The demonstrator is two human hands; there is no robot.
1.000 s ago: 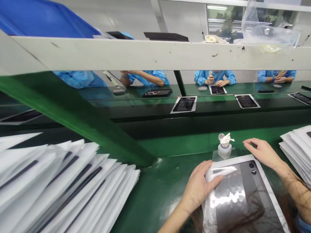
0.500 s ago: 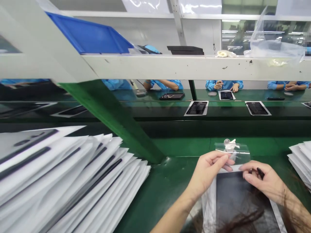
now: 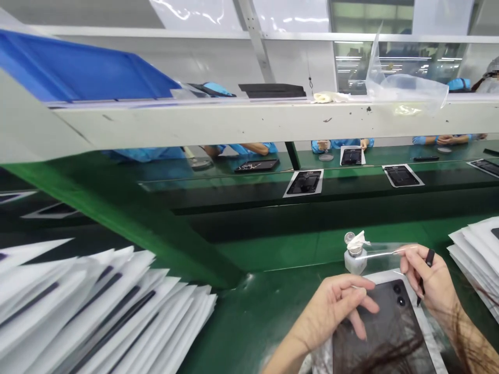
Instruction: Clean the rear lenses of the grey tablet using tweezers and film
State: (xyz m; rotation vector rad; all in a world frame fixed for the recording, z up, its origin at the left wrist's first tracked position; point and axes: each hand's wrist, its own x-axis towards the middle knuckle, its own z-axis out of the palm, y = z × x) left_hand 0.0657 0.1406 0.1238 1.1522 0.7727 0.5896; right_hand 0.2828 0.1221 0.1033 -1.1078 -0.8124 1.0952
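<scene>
A dark tablet (image 3: 384, 332) with round camera lenses at its upper right corner lies on a white sleeve (image 3: 423, 317). Over its left part is my left hand (image 3: 343, 306), fingers spread and holding nothing; whether they touch the tablet I cannot tell. My right hand (image 3: 431, 272), above the tablet's upper right, pinches the edge of a clear plastic film (image 3: 384, 252). A slim black pen-like tool (image 3: 420, 293) is also tucked in that hand. Just left of the film stands a small whitish bottle (image 3: 355, 262) with a metal top and white tissue (image 3: 358, 240) on it.
Stacked white sleeves (image 3: 97, 311) with dark devices fill the left side; another stack (image 3: 479, 249) stands at right. A green post (image 3: 156, 228) and a white shelf beam (image 3: 234, 122) cross in front. Beyond, devices on white sheets (image 3: 303, 183) lie along a belt, with blue-sleeved people behind.
My right hand has drawn the clear film up and right, off the tablet's top, uncovering the camera lenses. My left hand has let go of it and moved down. The view has shifted right.
</scene>
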